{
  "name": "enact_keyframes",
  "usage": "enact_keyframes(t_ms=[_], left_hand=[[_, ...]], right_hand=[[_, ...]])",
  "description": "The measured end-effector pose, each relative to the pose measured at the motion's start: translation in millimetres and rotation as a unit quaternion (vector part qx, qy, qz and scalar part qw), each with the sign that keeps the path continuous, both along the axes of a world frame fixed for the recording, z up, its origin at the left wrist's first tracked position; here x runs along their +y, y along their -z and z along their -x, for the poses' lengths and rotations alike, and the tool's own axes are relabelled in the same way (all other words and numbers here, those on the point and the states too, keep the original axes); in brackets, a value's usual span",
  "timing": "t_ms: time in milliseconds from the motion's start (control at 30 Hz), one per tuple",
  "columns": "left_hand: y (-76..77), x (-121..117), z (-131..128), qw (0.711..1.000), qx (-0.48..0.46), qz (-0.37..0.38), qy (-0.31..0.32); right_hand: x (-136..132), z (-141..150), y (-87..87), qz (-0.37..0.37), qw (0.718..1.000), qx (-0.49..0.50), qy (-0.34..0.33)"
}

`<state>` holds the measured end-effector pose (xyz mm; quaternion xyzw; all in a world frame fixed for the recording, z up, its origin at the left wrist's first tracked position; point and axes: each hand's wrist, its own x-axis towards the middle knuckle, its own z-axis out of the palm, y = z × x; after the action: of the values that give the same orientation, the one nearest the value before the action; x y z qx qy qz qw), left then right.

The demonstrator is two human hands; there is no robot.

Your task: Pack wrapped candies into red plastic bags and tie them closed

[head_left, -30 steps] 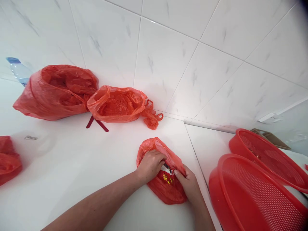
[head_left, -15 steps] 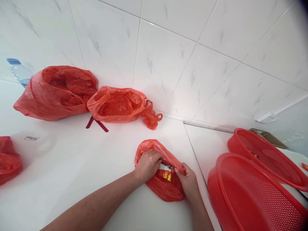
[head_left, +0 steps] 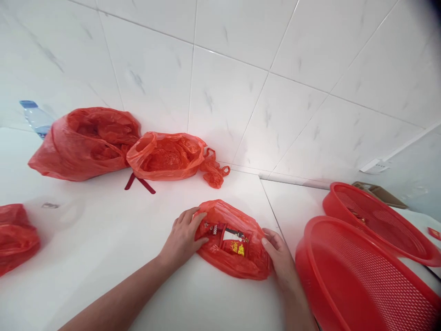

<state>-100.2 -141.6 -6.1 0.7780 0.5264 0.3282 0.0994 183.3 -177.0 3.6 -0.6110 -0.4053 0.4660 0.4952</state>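
Note:
A small red plastic bag [head_left: 237, 262] lies on the white counter [head_left: 103, 239] in front of me, its mouth pulled wide. Inside it show red packets with yellow print [head_left: 237, 248]. My left hand [head_left: 182, 236] grips the bag's left edge with thumb and fingers. My right hand [head_left: 280, 257] holds the bag's right edge, fingers curled against the plastic. The bag sits between the two hands, just left of a tile seam in the counter.
Two larger red bags [head_left: 86, 142] [head_left: 165, 156] lie against the tiled wall, with a water bottle [head_left: 34, 117] behind the left one. Another red bag [head_left: 15, 236] is at the far left edge. Two red mesh baskets [head_left: 344, 276] [head_left: 379, 220] stand at the right.
My hands have spread apart and pulled the small bag's mouth open, so the packets inside show more. The left hand came out of the opening to the bag's left edge.

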Motion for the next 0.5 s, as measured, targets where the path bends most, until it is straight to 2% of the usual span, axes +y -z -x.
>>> enact_keyframes(t_ms=[133,267,333,400,500], left_hand=[[2.6,-5,18,0.993,-0.085,0.078,-0.007],[-2.3,-7,21,0.968,-0.183,0.167,-0.042],[-5.7,-5,18,0.943,-0.254,0.204,-0.065],[-12.6,2,13,0.908,-0.338,0.240,-0.054],[-37.1,18,4,0.846,-0.457,0.276,0.001]], right_hand=[[-24,-5,-3.7,0.034,0.999,-0.011,0.012],[-51,-2,2.9,0.035,0.999,0.020,-0.004],[-59,-1,10.1,0.048,0.998,0.035,-0.012],[-60,0,14.7,0.062,0.997,0.046,-0.023],[-46,2,2.7,0.050,0.998,0.033,-0.022]])
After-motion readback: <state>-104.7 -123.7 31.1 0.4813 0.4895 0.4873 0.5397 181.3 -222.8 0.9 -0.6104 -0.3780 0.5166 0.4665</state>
